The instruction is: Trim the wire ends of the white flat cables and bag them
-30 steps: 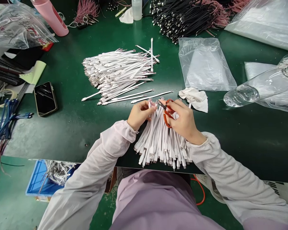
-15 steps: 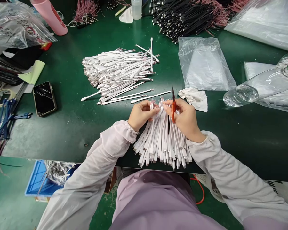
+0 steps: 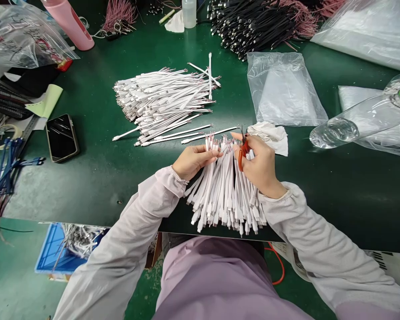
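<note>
A fan of short white cables [image 3: 225, 195] lies at the near edge of the green table [image 3: 100, 178], bare wire ends pointing away from me. My left hand [image 3: 191, 161] is closed on a few of these cables near their far ends. My right hand [image 3: 258, 162] grips small orange-handled scissors [image 3: 242, 149], blades pointing up and away, right beside the wire ends. The two hands are almost touching above the fan.
A larger pile of white cables [image 3: 163, 100] lies further back. A crumpled white cloth [image 3: 270, 135], clear plastic bags [image 3: 282, 89] and a clear bottle [image 3: 360, 120] are to the right. A black phone [image 3: 62, 138] lies at left, black cables [image 3: 256, 24] at the back.
The scissors turned from lying sideways over the cables to pointing up, then sank a little. My left hand lifted a few cables slightly out of the fan.
</note>
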### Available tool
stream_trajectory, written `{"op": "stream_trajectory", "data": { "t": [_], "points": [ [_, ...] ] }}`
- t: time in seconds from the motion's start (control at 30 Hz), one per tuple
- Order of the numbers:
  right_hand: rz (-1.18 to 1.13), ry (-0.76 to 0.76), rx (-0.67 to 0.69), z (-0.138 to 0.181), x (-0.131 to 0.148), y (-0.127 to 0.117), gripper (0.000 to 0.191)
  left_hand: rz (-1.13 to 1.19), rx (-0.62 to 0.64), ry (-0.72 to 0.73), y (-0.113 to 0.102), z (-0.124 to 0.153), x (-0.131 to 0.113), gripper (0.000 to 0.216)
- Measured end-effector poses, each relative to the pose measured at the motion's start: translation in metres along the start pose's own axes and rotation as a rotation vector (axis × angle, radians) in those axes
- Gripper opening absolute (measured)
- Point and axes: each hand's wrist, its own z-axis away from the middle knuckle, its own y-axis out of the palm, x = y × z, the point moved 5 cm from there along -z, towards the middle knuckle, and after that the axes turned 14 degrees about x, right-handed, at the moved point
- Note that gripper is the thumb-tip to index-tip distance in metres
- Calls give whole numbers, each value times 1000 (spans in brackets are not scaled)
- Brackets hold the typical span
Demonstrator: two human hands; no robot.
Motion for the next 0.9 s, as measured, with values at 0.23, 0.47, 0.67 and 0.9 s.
{"op": "stream_trajectory", "data": {
  "t": [0.23,0.47,0.67,0.9],
  "points": [
    [-137,-80,95,1,14,3,21,-89,8,4,5,1,3,27],
    [-90,-90,19,2,14,0,17,-169,-38,68,4,0,2,32],
    [-35,-51,71,0,11,3,16,-185,-21,109,2,-3,5,29],
    [-54,-29,76,0,10,3,16,-189,-81,146,0,-3,3,27]
  ]
}}
